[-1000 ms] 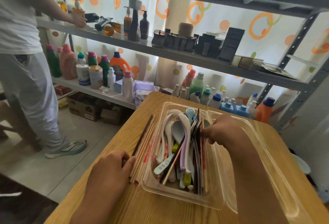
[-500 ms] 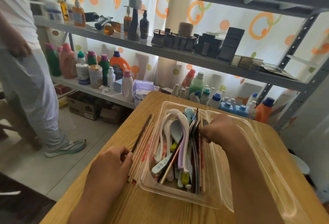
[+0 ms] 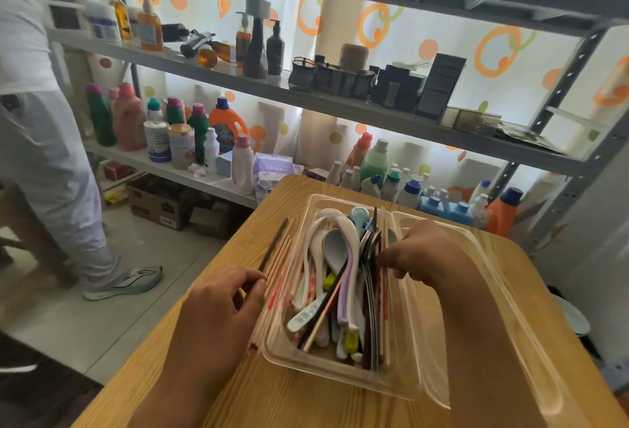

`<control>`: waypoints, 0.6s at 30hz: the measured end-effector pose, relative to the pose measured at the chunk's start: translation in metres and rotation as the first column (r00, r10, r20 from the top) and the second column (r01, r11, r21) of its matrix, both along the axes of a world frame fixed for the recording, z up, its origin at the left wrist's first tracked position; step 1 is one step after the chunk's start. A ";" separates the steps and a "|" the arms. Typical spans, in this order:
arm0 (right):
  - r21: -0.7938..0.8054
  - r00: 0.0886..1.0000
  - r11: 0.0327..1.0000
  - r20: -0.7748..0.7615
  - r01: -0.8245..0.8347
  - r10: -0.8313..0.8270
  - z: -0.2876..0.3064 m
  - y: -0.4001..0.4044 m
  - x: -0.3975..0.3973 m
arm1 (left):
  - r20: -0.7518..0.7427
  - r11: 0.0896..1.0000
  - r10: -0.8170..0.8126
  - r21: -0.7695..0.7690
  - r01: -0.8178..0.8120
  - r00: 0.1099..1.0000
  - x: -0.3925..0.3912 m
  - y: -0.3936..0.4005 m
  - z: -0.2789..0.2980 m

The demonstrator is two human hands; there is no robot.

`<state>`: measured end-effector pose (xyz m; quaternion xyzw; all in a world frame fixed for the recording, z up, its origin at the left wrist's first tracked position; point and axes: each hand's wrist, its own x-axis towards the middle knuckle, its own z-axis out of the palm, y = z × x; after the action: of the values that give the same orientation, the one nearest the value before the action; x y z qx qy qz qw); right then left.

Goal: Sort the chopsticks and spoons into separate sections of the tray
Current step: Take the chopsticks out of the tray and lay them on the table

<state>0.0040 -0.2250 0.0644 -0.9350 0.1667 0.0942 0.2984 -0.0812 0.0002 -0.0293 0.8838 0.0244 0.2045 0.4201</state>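
Spoons (image 3: 335,257) of white, grey, lilac and pale blue ceramic and plastic lie heaped lengthwise in the left section of a clear plastic two-section tray (image 3: 340,375), mixed with a few dark and tan chopsticks, one of which lies slantwise across the heap. Along the right wall of that section stands a tight row of dark and pale chopsticks (image 3: 376,308), some with red marks. The right hand (image 3: 420,255) reaches into the tray from the right, its fingers (image 3: 388,257) curled and pinched on the upper part of that row; exactly which sticks they grip cannot be told. The tray's right section (image 3: 476,291) shows mostly bare clear plastic, though the right forearm covers much of it. Just outside the tray's left wall, a bundle of light wooden chopsticks with red printing and one dark brown stick (image 3: 277,257) lies on the light wood-grain desk (image 3: 306,407); the left hand (image 3: 218,305) rests on the near part of this bundle, fingers bent over the sticks, thumb tip at the dark one. Behind the desk stands a grey metal shelf rack (image 3: 340,100) loaded with detergent bottles, pump dispensers, dark jars and boxes, before a white curtain with orange rings. At left a person in pale grey trousers (image 3: 51,172) and a white sneaker stands on the tiled floor.
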 end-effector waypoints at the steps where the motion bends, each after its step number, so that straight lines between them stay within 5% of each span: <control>1: 0.010 1.000 1.000 0.007 0.003 -0.003 0.003 -0.001 -0.001 | 0.001 1.000 0.000 -0.008 0.000 1.000 0.000 0.000 0.000; 18: 0.009 0.995 0.998 0.066 -0.070 0.069 0.006 -0.003 -0.003 | -0.016 1.000 -0.006 -0.005 0.006 1.000 -0.001 0.000 0.001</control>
<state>0.0008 -0.2279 0.0705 -0.9412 0.1237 0.0746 0.3055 -0.0818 0.0006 -0.0282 0.8843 0.0255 0.1961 0.4229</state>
